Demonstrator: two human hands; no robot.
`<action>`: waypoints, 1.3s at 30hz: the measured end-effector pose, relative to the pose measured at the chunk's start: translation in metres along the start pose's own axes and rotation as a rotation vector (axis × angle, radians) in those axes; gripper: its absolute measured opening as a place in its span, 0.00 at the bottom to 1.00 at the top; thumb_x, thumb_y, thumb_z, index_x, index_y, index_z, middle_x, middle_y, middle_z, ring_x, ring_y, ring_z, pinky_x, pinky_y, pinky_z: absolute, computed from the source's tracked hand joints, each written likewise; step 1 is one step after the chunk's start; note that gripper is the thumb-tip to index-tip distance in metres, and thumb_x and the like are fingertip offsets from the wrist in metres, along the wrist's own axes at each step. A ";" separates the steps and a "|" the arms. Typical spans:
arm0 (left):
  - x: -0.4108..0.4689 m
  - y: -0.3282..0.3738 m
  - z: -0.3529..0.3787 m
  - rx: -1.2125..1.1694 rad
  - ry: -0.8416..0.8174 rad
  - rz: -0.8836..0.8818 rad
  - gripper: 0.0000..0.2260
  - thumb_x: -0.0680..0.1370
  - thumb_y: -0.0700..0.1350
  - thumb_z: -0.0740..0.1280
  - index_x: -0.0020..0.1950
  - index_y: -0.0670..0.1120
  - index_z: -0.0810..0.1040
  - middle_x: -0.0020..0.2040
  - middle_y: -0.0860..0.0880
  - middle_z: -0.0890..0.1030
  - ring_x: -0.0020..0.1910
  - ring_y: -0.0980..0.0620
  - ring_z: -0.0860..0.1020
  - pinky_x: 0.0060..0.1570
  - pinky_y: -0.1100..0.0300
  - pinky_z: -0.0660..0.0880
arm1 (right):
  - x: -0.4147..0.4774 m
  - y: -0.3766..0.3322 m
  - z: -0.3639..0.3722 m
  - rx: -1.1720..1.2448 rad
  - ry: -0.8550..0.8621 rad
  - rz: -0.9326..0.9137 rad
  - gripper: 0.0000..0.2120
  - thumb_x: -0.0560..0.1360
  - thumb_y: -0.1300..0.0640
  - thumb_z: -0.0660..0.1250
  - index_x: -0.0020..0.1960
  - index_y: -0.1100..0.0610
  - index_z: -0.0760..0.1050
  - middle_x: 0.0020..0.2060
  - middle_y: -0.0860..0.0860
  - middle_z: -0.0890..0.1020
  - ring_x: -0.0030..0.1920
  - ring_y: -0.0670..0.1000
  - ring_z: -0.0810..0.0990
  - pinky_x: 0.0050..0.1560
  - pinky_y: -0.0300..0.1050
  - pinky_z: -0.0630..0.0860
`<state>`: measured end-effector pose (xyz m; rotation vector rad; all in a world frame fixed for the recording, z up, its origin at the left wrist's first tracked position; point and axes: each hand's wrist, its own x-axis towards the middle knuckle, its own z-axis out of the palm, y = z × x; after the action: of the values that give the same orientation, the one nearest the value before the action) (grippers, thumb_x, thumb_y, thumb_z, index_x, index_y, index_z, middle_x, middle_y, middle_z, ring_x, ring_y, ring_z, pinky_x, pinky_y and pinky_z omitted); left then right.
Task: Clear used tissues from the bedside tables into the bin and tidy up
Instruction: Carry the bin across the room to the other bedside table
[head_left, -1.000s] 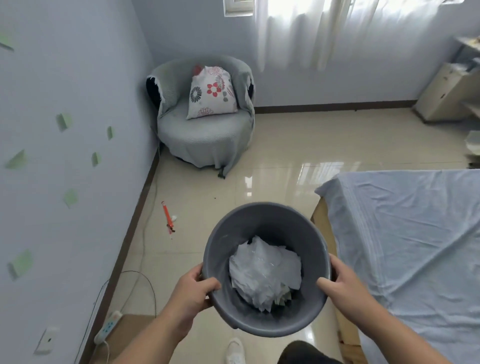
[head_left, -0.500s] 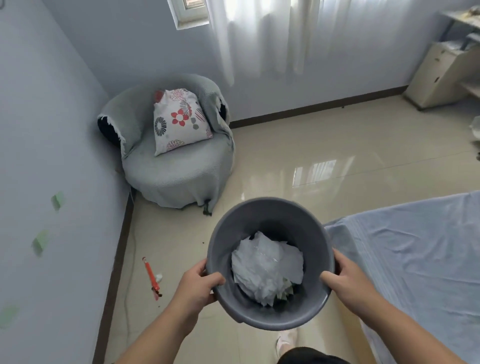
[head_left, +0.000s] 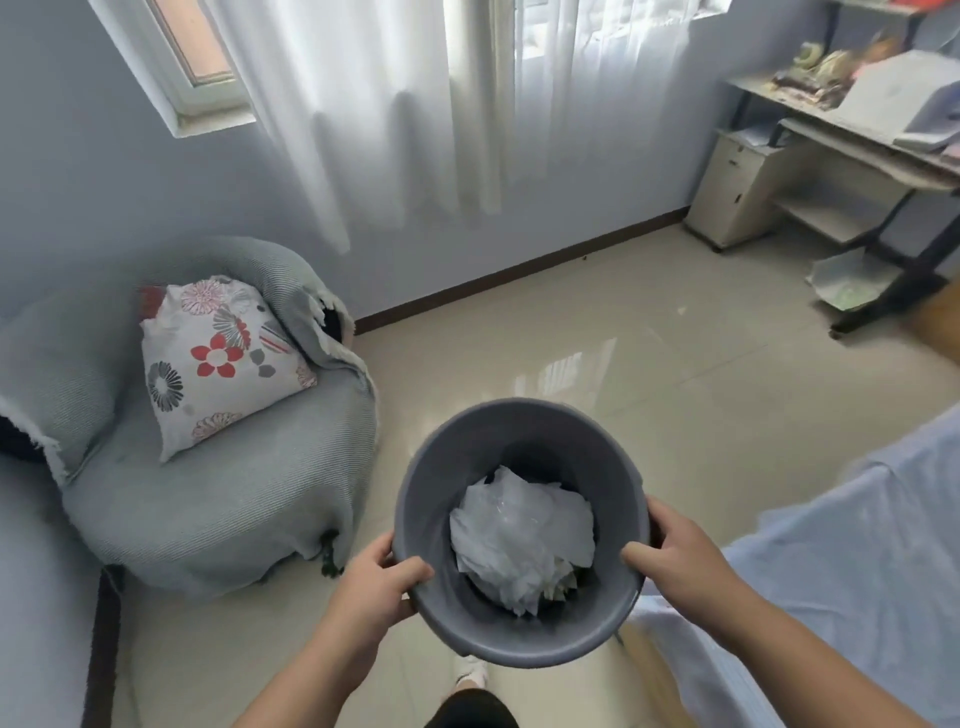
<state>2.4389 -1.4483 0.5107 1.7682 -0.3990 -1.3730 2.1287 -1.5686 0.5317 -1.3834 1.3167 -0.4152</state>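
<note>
I hold a round grey plastic bin (head_left: 441, 452) in the air in front of me, above the tiled floor. Crumpled white tissues (head_left: 519, 535) fill its bottom. My left hand (head_left: 376, 582) grips the rim on the left, thumb over the edge. On the right side my right hand (head_left: 675, 561) clamps the rim the same way. No bedside table is in view.
A grey covered armchair (head_left: 208, 499) with a flowered cushion (head_left: 218, 358) stands at the left by the wall. A bed with a pale blue sheet (head_left: 831, 571) runs along the right. A desk and cabinet (head_left: 748, 192) sit far right under the curtained window. Glossy tiled floor (head_left: 649, 374) lies ahead.
The view has swung right and forward: the armchair shifted to the left edge, the desk came into view, and the orange item on the floor dropped out. Both hands keep their hold on the bin.
</note>
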 end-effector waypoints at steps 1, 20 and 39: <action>0.021 0.019 0.003 0.016 -0.029 0.002 0.17 0.73 0.32 0.71 0.57 0.47 0.87 0.51 0.43 0.90 0.46 0.45 0.87 0.48 0.45 0.86 | 0.013 -0.007 -0.002 0.022 0.039 0.027 0.17 0.63 0.56 0.65 0.50 0.44 0.81 0.39 0.51 0.83 0.37 0.46 0.78 0.40 0.45 0.77; 0.306 0.289 0.287 0.499 -0.523 0.004 0.21 0.65 0.37 0.70 0.56 0.48 0.88 0.50 0.43 0.90 0.44 0.46 0.89 0.43 0.52 0.86 | 0.210 -0.013 -0.187 0.317 0.548 0.330 0.20 0.75 0.62 0.64 0.53 0.36 0.75 0.39 0.37 0.83 0.41 0.42 0.81 0.40 0.40 0.76; 0.485 0.464 0.711 0.714 -0.961 0.049 0.19 0.67 0.38 0.70 0.53 0.53 0.89 0.52 0.43 0.90 0.46 0.45 0.89 0.44 0.54 0.85 | 0.379 -0.016 -0.494 0.406 0.987 0.537 0.17 0.74 0.64 0.65 0.55 0.44 0.77 0.42 0.44 0.84 0.44 0.45 0.81 0.40 0.43 0.74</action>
<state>2.0728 -2.3546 0.5244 1.4383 -1.5885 -2.1561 1.8443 -2.1226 0.5412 -0.4003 2.1563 -0.9889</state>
